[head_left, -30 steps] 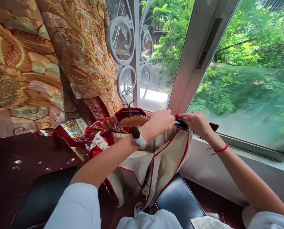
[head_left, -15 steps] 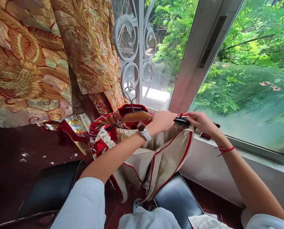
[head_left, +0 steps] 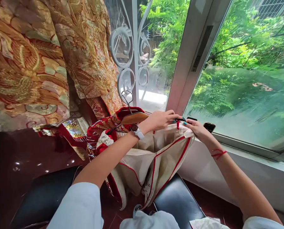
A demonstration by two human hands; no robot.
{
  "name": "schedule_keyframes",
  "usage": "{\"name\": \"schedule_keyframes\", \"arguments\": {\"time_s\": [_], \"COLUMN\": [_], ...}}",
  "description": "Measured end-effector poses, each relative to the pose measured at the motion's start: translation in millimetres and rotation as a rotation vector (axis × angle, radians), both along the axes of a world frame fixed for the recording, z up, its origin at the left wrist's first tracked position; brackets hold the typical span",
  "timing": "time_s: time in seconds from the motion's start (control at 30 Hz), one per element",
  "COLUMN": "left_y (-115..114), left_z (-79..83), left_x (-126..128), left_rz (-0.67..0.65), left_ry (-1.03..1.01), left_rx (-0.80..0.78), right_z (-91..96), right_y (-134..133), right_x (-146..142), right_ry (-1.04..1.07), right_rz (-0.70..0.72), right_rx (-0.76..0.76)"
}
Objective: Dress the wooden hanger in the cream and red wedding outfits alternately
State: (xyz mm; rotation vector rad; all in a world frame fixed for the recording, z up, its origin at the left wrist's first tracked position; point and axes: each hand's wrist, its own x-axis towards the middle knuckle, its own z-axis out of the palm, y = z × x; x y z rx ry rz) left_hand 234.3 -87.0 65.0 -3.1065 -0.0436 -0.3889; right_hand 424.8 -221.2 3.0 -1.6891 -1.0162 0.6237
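A cream-lined skirt with red piping [head_left: 167, 156] hangs from a wooden hanger [head_left: 134, 118], whose metal hook points up. Behind them is a red embroidered garment [head_left: 102, 125]. My left hand [head_left: 158, 121] reaches over the hanger, its fingers closed on a slim black part, seemingly the hanger's clip end. Just below those fingertips a small red loop [head_left: 178, 124] stands at the waistband. My right hand [head_left: 196, 128] pinches the right end of the skirt's waistband, its fingertips close to the left ones. Part of the black piece is hidden by my fingers.
Gold embroidered garments [head_left: 27, 70] hang at the left. A phone [head_left: 209, 127] rests by the window [head_left: 247, 79]. Black seats [head_left: 177, 197] stand below, one at the left, one under the skirt. White cloth [head_left: 210, 223] lies on the right one. A white scrollwork grille [head_left: 134, 47] stands behind.
My right hand has shifted from the black piece onto the waistband's end. My left fingers have moved farther right along the black piece, and the red loop now shows more. The view has shifted slightly.
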Motion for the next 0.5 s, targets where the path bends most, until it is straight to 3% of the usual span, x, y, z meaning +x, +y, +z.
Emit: {"name": "schedule_keyframes", "arguments": {"time_s": [0.07, 0.17, 0.3, 0.37, 0.5], "left_y": [1, -1, -5, -7, -7], "left_z": [-0.1, -1.6, -2.6, -2.1, -0.3], "left_x": [2, 3, -1, -3, -4], "left_rz": [0.003, 0.01, 0.036, 0.038, 0.041], "left_ry": [-0.013, -0.044, -0.069, -0.071, -0.075], "left_rx": [-0.035, -0.092, -0.127, -0.129, -0.139], "right_z": [5.1, 25.4, 50.0, 54.6, 58.8], "right_y": [6, 16, 11, 3, -8], "right_x": [3, 2, -2, -3, 1], "right_ry": [0.018, -0.194, -0.612, -0.722, -0.538], "right_rz": [-0.035, -0.048, 0.029, 0.017, 0.113], "right_rx": [0.086, 0.18, 0.126, 0.108, 0.059]}}
